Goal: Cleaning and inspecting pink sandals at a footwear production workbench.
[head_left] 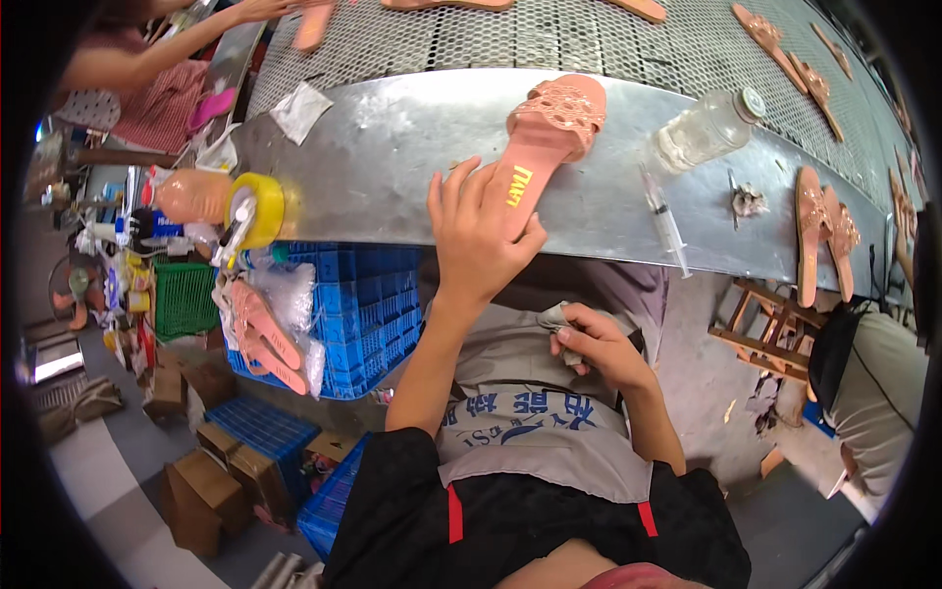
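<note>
Two hands: left hand (478, 236) fingers spread on pink sandal (546, 137); right hand (601, 346) pinching grey cloth (555, 319).

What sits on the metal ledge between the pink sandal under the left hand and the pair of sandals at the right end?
In the head view: a clear plastic bottle, a syringe and a small crumpled scrap.
</note>
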Demonstrator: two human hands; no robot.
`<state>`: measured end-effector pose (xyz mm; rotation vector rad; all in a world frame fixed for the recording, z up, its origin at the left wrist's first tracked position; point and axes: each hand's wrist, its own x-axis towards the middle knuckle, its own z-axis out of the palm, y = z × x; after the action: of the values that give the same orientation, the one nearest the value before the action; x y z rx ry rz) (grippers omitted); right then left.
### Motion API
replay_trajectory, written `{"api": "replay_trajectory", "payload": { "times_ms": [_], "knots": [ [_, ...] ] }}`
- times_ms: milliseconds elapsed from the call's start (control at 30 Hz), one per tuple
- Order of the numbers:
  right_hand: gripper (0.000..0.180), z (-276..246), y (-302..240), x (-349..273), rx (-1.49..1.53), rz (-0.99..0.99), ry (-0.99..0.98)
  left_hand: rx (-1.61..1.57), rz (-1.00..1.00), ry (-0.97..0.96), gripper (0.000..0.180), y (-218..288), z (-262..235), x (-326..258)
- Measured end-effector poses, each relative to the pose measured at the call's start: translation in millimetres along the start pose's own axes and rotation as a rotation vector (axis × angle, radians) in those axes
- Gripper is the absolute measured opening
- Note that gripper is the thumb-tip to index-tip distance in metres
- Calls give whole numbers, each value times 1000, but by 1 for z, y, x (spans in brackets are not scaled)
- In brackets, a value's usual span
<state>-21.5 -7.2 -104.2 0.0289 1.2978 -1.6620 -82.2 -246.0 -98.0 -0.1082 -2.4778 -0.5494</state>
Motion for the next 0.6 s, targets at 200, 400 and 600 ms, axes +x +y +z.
{"api": "replay_trajectory", "payload": {
  "times_ms": [200, 400, 600],
  "knots": [
    [30, 12, -17, -15, 116, -69, -1, -134, 88, -138, 50, 22, -45, 1],
    [25, 15, -39, -27, 97, 37, -145, -920, 18, -645, 27, 33, -71, -35],
    [27, 19, -17, -14, -334, -482, -49, -838, -123, -644, 14, 27, -79, -36]
  ]
}}
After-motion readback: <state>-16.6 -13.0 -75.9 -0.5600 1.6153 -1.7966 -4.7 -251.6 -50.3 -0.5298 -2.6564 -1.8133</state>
